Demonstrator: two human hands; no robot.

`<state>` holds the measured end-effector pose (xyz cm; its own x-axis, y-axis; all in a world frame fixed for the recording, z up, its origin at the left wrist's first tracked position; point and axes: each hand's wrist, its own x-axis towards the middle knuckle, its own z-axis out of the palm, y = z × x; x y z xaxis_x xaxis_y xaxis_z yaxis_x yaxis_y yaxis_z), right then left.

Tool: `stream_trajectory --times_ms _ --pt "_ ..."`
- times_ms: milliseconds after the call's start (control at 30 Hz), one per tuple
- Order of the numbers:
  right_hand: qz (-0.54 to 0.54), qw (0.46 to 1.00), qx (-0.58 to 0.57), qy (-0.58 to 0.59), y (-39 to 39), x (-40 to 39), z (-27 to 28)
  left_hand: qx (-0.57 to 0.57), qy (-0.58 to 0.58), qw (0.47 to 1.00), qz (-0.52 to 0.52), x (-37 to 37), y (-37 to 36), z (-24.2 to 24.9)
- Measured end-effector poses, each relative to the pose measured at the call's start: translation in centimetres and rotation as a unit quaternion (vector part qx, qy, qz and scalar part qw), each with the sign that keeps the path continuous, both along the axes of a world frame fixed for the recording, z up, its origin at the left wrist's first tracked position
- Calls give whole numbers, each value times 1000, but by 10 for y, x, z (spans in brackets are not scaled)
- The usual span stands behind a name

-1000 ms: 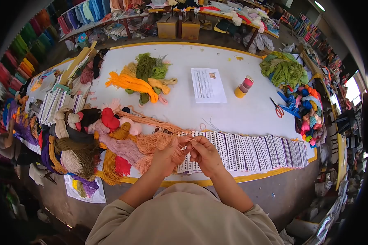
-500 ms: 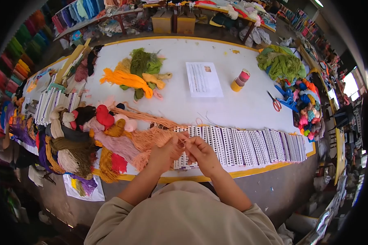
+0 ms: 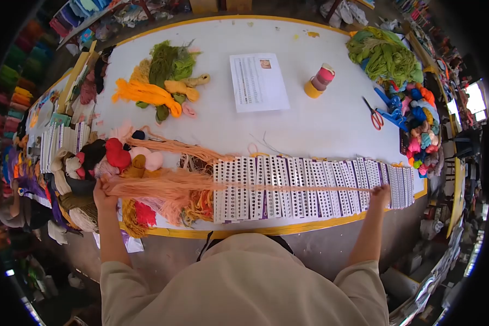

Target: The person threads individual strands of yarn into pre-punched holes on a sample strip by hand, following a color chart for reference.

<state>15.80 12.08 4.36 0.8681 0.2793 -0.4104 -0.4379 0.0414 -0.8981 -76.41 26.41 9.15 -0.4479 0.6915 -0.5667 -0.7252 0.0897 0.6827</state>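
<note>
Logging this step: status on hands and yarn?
Left hand grips peach yarn; right hand holds far end of thin strand. Strand stretched across punched cards, contact unclear. Nothing visibly blocking.

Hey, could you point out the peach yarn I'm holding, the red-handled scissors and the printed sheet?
Peach yarn [image 3: 165, 183]: head view, thick part of the hank.
Red-handled scissors [image 3: 372, 112]: head view, where handles meet blades.
Printed sheet [image 3: 259, 83]: head view, middle of the page.
</note>
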Motion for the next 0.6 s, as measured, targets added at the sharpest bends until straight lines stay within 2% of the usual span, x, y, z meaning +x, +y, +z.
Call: stream_trajectory --times_ms 33,67,100,133,167,200,233,267,300,333,367,400,433,467,533,567,600 --pt "-71 992 -58 -87 4 1 18 -14 22 999 38 52 5 41" --pt "-21 982 -91 -162 15 4 2 -28 44 996 76 83 11 62" --pt "63 969 -125 -205 30 -15 -4 15 -76 997 -23 62 6 29" --pt "140 945 -152 -254 48 -39 -6 90 -140 968 -188 96 12 29" --pt "245 817 -182 -489 64 -59 -46 164 -202 902 -344 151 18 27" --pt "382 786 -188 -448 83 -95 -62 23 -86 953 -289 191 20 9" --pt "409 869 -234 -150 108 -161 -35 19 -117 946 -301 220 27 -14" --pt "513 798 -206 -241 126 -203 -38 52 -293 850 -435 245 32 -34" --pt "567 761 -126 -288 138 -231 -79 -88 -140 913 -372 278 41 -55" --pt "614 702 -132 -334 151 -273 -65 -135 -81 910 -384 308 51 -68" --pt "650 668 -156 -328 162 -299 -84 -181 -21 900 -395 333 59 -79" --pt "678 628 -205 -323 173 -330 -67 -171 43 897 -404 352 62 -96" --pt "691 617 -184 -328 179 -349 -80 -160 106 891 -412 366 64 -109" --pt "694 623 -159 -325 183 -362 -92 -166 105 890 -411 378 66 -113" --pt "713 613 -150 -308 188 -374 -102 -264 327 748 -513 392 71 -118" --pt "716 611 -149 -304 190 -374 -104 -187 366 737 -537 385 63 -150" --pt "729 593 -156 -304 191 -374 -106 -192 366 736 -537 385 61 -146"
